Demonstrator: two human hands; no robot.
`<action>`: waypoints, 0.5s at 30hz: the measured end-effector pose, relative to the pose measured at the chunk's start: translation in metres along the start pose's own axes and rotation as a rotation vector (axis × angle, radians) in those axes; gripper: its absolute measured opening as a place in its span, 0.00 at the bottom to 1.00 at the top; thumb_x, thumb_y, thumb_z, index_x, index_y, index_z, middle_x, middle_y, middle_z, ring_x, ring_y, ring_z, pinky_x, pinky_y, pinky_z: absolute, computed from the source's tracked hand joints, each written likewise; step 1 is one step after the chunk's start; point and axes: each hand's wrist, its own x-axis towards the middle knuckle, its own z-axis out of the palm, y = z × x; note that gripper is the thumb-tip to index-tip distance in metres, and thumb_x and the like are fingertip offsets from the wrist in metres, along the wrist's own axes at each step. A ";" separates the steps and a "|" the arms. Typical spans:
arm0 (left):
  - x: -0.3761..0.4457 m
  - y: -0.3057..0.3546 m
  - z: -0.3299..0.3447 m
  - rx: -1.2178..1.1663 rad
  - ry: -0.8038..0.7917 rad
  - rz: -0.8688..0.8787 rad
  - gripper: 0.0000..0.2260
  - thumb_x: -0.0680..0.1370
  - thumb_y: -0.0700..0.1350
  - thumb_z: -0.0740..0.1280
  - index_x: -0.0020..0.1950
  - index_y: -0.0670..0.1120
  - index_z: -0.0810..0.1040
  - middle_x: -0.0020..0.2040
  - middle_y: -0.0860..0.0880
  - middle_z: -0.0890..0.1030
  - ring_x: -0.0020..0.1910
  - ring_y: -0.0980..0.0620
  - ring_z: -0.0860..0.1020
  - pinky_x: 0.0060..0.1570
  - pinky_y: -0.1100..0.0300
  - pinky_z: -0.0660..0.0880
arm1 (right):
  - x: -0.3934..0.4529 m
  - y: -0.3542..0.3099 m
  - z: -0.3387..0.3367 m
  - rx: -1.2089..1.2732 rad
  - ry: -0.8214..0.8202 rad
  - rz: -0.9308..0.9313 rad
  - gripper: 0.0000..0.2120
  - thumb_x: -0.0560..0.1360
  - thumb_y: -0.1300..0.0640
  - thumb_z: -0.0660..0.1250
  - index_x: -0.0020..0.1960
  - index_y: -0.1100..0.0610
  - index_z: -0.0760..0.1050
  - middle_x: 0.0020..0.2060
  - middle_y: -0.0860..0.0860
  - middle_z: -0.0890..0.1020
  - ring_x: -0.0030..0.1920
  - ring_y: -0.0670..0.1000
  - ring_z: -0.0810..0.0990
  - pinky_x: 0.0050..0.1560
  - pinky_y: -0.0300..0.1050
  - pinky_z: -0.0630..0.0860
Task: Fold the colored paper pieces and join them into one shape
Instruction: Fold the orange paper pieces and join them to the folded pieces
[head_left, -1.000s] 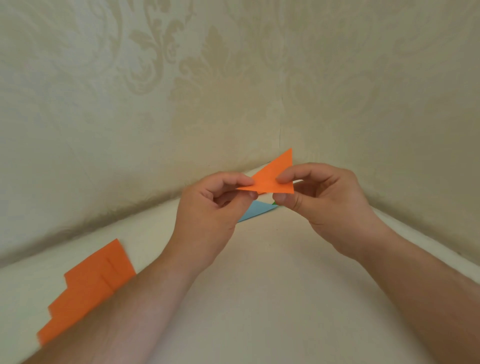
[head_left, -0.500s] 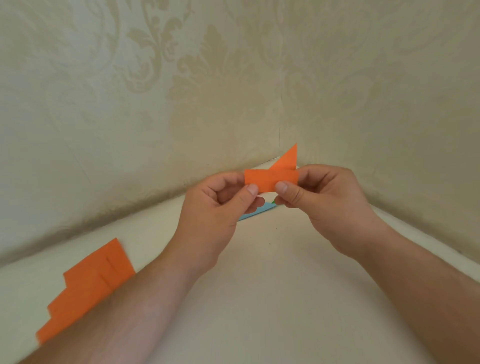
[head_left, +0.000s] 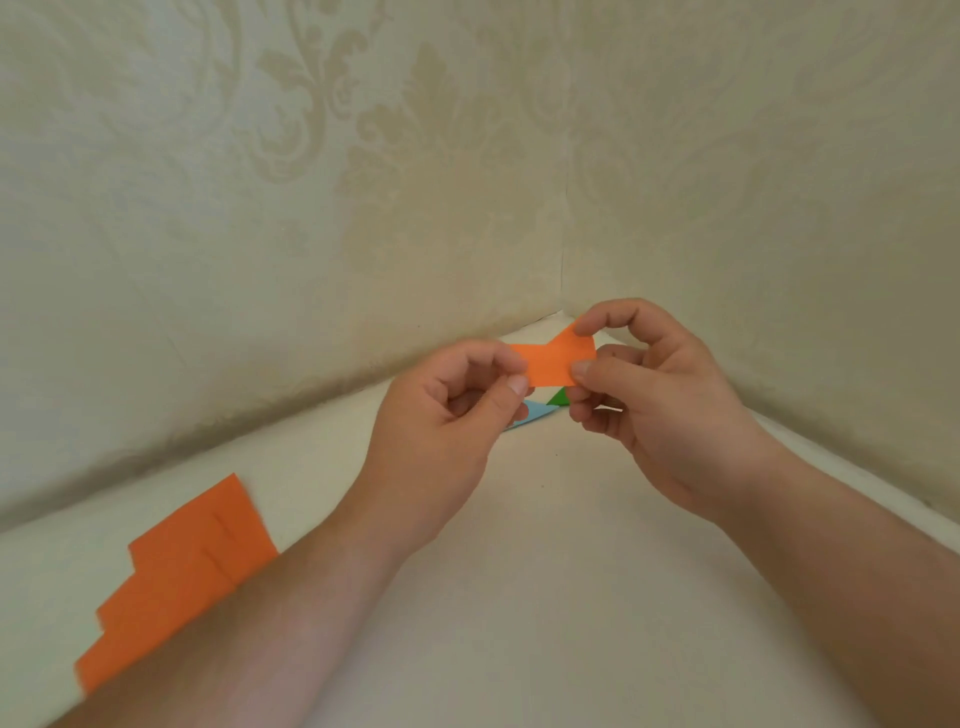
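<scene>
Hands: the small folded orange paper piece (head_left: 558, 364) was pinched by the left hand (head_left: 447, 421) and the right hand (head_left: 660, 410).
Hidden: the light blue paper piece (head_left: 537, 413) and the green paper piece (head_left: 560, 398) were mostly covered.

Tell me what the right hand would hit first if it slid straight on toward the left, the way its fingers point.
Probably the left hand: both pinch the small folded orange paper piece, so the right hand would crumple it against those fingertips. Depth is unclear.

Likely home: damask wallpaper (head_left: 322, 171), room corner.
</scene>
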 end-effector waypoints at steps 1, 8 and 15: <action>0.000 -0.001 0.000 0.009 -0.014 0.010 0.10 0.78 0.36 0.73 0.51 0.51 0.83 0.44 0.47 0.86 0.42 0.53 0.84 0.46 0.62 0.79 | 0.000 0.000 0.000 0.026 -0.002 0.013 0.14 0.78 0.69 0.66 0.49 0.51 0.81 0.32 0.53 0.79 0.33 0.51 0.78 0.42 0.48 0.75; 0.008 -0.005 -0.009 0.213 0.151 0.128 0.11 0.75 0.43 0.77 0.46 0.61 0.85 0.46 0.57 0.82 0.46 0.52 0.84 0.47 0.43 0.82 | 0.001 -0.001 -0.002 0.038 -0.053 0.035 0.09 0.75 0.67 0.72 0.46 0.54 0.86 0.35 0.52 0.82 0.35 0.49 0.78 0.44 0.45 0.75; 0.004 0.002 -0.008 0.123 0.114 0.048 0.04 0.79 0.44 0.74 0.49 0.54 0.83 0.48 0.55 0.87 0.52 0.53 0.85 0.55 0.36 0.80 | 0.000 0.000 -0.003 -0.103 -0.051 -0.082 0.05 0.77 0.64 0.72 0.45 0.57 0.85 0.32 0.47 0.82 0.30 0.42 0.74 0.35 0.33 0.70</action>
